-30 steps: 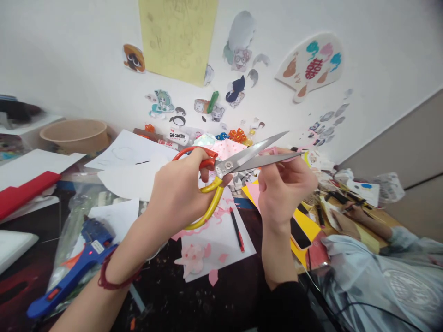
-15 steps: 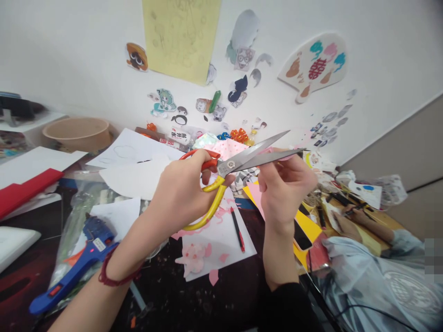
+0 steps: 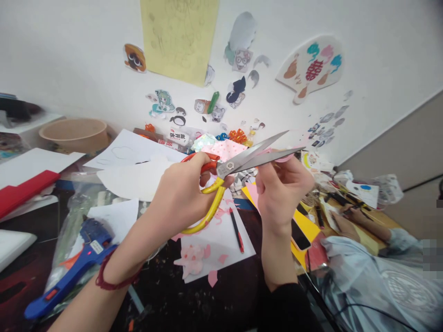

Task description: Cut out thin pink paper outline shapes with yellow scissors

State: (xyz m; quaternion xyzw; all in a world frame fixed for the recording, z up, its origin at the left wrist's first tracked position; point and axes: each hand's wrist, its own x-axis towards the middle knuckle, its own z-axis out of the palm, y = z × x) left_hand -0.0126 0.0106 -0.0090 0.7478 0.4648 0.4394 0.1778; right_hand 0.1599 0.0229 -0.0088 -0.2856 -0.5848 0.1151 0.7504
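My left hand (image 3: 187,191) grips a pair of scissors (image 3: 231,165) with one red and one yellow handle. Their blades are spread and point to the right. My right hand (image 3: 282,189) pinches a small piece of pink paper (image 3: 285,158) close to the lower blade, its fingers partly hiding it. Whether the blade touches the paper I cannot tell. Below the hands, a pink paper flower (image 3: 192,259) rests on a white sheet (image 3: 226,240), with loose pink petals (image 3: 212,278) beside it and a red-and-black pen (image 3: 236,230) to the right.
A blue glue gun (image 3: 86,258) lies at left on a clear plastic bag. Behind it are white paper (image 3: 138,147) and a roll of tape (image 3: 74,131). Yellow card and a phone (image 3: 300,234) lie to the right, where another person's hand (image 3: 341,223) works. Stickers cover the wall behind.
The whole view has shifted slightly. Both hands, the scissors and the pink paper keep nearly the same pose.
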